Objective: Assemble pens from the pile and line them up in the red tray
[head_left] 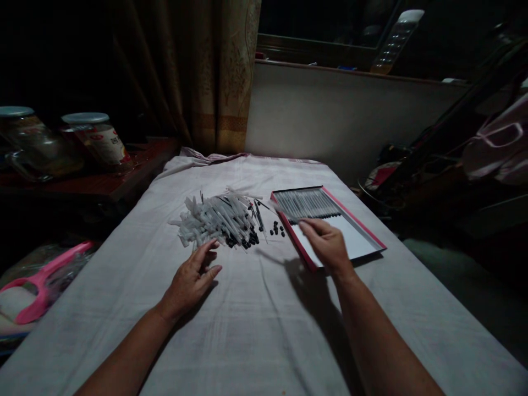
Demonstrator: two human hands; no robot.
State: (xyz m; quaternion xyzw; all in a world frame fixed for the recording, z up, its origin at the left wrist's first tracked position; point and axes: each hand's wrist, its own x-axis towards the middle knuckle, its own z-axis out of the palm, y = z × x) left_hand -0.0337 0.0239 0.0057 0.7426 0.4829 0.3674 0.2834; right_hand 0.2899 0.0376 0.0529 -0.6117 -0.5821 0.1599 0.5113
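My left hand (190, 279) rests low over the cloth at the near edge of a heap of thin pens in clear sleeves (218, 214). Its fingers are apart, with nothing held. My right hand (326, 245) is closed in a pinch above the near left side of a shallow red-edged box (361, 239). From its fingertips a slim pen (285, 213) sticks out to the left, smeared by motion. Inside the far half of the box lies a row of similar pens (307, 202), black ends towards me. Several small black caps (275, 228) lie between heap and box.
A pale cloth (231, 330) covers the table. On the left stand a lidded jar (101, 140) and a glass mug (41, 154), with pink-handled scissors (45, 280) lower down. Behind are a curtain (218, 71) and a bottle (398, 41) on the sill.
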